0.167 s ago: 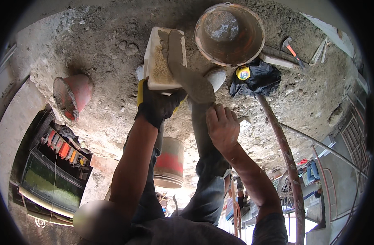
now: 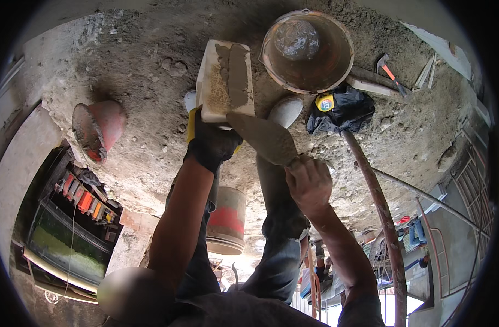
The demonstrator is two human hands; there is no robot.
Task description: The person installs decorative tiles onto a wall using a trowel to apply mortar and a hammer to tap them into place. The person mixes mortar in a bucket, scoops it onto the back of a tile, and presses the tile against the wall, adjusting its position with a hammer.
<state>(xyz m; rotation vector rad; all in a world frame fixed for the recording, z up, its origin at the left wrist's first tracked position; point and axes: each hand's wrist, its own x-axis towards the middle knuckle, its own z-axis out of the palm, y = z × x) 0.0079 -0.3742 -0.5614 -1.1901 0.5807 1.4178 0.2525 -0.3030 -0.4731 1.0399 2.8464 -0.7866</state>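
My left hand (image 2: 213,143), in a black and yellow work glove, grips the near end of a pale rectangular block (image 2: 210,82). A band of wet grey mortar (image 2: 238,76) covers the right part of the block's upper face; the left part is bare and rough. My bare right hand (image 2: 310,182) is closed round the handle of a trowel (image 2: 265,140), and the handle itself is hidden in the fist. The mortar-smeared blade points up and left, its tip at the block's near right corner.
Beyond the block, to the right, stands a large round bucket (image 2: 336,60) with a grey lump in it. A black bag (image 2: 345,111), a claw hammer (image 2: 390,73) and a long pole (image 2: 377,196) lie to the right. A tipped reddish bucket (image 2: 109,122) is at left, another bucket (image 2: 227,218) between my legs.
The trowel has drawn back off the mortar toward me and right, with my right hand moving right and down. The mortar on the block now looks smoother and wider. My left hand keeps its hold.
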